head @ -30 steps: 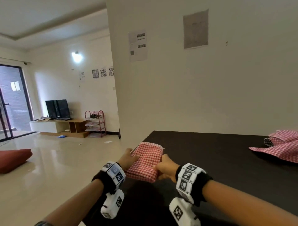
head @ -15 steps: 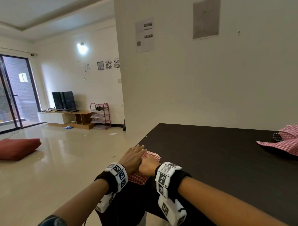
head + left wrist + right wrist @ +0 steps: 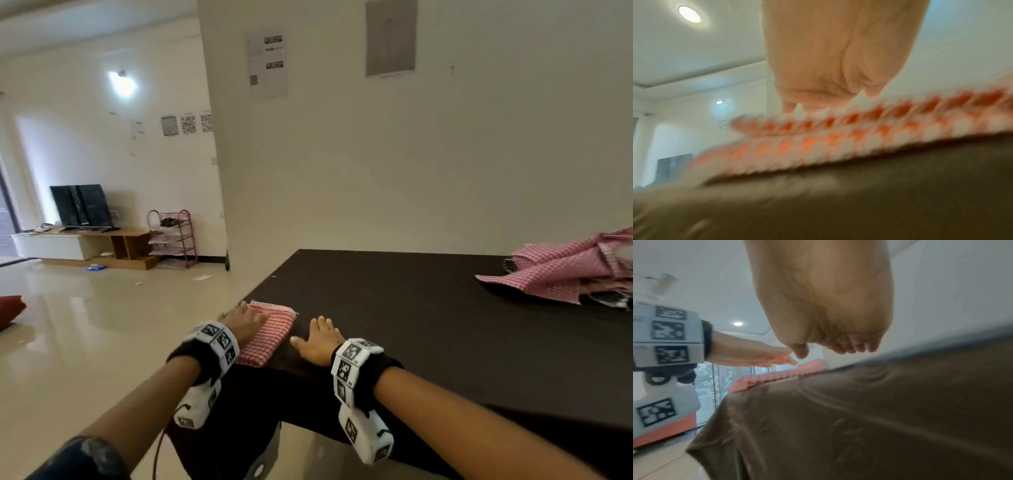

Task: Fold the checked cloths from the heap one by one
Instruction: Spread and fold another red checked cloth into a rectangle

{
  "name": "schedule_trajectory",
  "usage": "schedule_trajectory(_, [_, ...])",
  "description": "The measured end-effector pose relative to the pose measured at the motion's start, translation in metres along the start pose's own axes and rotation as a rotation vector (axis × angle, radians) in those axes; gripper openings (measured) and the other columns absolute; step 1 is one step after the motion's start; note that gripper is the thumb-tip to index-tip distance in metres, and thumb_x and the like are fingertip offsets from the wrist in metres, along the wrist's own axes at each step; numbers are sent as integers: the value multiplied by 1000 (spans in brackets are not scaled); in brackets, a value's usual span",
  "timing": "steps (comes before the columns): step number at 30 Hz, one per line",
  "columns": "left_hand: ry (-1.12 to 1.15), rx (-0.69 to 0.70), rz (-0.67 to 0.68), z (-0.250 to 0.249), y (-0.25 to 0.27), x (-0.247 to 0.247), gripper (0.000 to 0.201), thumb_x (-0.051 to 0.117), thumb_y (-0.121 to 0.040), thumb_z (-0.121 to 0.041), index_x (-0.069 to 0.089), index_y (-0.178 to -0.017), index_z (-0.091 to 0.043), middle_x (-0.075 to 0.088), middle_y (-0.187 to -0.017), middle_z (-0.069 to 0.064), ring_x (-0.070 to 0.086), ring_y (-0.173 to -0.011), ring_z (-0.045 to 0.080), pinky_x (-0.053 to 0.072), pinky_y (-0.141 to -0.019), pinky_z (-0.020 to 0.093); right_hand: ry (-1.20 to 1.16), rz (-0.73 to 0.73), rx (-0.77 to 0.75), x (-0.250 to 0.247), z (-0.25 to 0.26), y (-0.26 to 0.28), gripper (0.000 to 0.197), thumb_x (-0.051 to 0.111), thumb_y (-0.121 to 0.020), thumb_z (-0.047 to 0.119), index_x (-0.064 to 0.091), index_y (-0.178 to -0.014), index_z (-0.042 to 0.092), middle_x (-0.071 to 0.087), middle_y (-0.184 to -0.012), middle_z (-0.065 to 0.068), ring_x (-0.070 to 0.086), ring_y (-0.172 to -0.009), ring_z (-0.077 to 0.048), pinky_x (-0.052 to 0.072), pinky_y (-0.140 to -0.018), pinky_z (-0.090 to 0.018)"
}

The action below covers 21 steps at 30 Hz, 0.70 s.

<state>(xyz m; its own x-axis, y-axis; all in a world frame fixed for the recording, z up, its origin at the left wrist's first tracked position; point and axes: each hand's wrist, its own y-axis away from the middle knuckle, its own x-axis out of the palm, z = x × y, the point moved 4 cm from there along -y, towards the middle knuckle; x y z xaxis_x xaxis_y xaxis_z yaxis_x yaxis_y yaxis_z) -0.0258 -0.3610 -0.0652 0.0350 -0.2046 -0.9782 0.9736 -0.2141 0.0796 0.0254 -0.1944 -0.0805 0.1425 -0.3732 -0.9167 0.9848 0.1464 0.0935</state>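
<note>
Lower centre-left of the head view: folded cloth (image 3: 270, 334) is pressed flat at the table (image 3: 411, 308) corner by the left hand (image 3: 245, 322), fingers straight. Right hand (image 3: 320, 341) is spread, empty, just beside it. Fold judged finished; next, a cloth must be fetched from the heap (image 3: 568, 270), far right.

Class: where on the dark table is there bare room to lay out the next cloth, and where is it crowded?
Bare: the wide stretch of table between the right hand and the heap of checked cloths. Crowded: the near left corner, with the folded cloth under the left hand.
</note>
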Motion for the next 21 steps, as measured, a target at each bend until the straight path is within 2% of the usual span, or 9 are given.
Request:
schedule_trajectory(2, [101,46,-168,-30,-3,-37,41,26,-100,-29,39,-136,-14,40,-140,14,36,-131,29,31,-109,46,-2,-71,7,-30,-26,9,74,34,-96,49,12,-148,1,7,-158,-14,3,-146,-28,7,-119,-40])
schedule_trajectory(4, [226,113,-296,-77,-14,-74,41,36,-98,-31,43,-132,-9,43,-138,15,40,-129,30,33,-108,41,50,-99,61,-69,-62,19,72,35,-95,50,20,-146,1,15,-156,-17,9,-145,-31,13,-119,-42])
schedule_trajectory(5, [294,152,-313,-111,-22,-94,44,41,-96,-33,42,-133,-10,41,-139,14,39,-130,29,33,-109,41,96,-100,105,-92,-88,26,70,37,-95,49,25,-145,1,18,-154,-18,13,-144,-33,17,-118,-43])
schedule_trajectory(9, [312,314,-331,-232,-50,-156,44,45,-94,-32,40,-134,-16,40,-138,11,39,-130,30,35,-107,41,251,-80,257,-170,-183,45,59,44,-94,42,40,-139,5,28,-148,-22,32,-136,-36,29,-110,-39])
schedule_trajectory(12, [160,396,-366,-315,-77,-186,41,41,-94,-31,42,-132,-16,44,-135,11,43,-125,30,39,-101,41,356,-70,359,-215,-263,61,57,49,-94,33,34,-143,8,35,-146,-22,36,-134,-36,33,-110,-39])
schedule_trajectory(14, [131,420,-376,-366,-101,-197,39,41,-93,-30,45,-129,-15,46,-134,11,44,-124,29,39,-100,40,423,-85,411,-238,-311,72,53,49,-94,26,35,-142,8,40,-145,-17,38,-133,-33,33,-110,-38])
schedule_trajectory(16, [168,463,-371,-412,-124,-207,39,44,-92,-31,49,-126,-14,49,-132,12,47,-123,30,40,-99,38,465,-149,458,-261,-355,80,51,46,-95,24,35,-141,6,36,-148,-15,35,-136,-31,27,-113,-37])
schedule_trajectory(19, [224,515,-337,-469,-156,-207,41,47,-90,-36,54,-121,-10,55,-127,13,52,-117,30,43,-94,37,465,-185,533,-274,-407,72,54,39,-98,25,24,-146,6,22,-154,-15,22,-142,-30,18,-115,-38])
schedule_trajectory(21, [184,514,-291,-496,-178,-197,47,48,-89,-42,50,-123,-10,50,-129,14,48,-120,30,41,-96,39,453,-152,562,-274,-429,61,55,41,-97,24,22,-146,5,21,-153,-17,21,-142,-31,20,-114,-42])
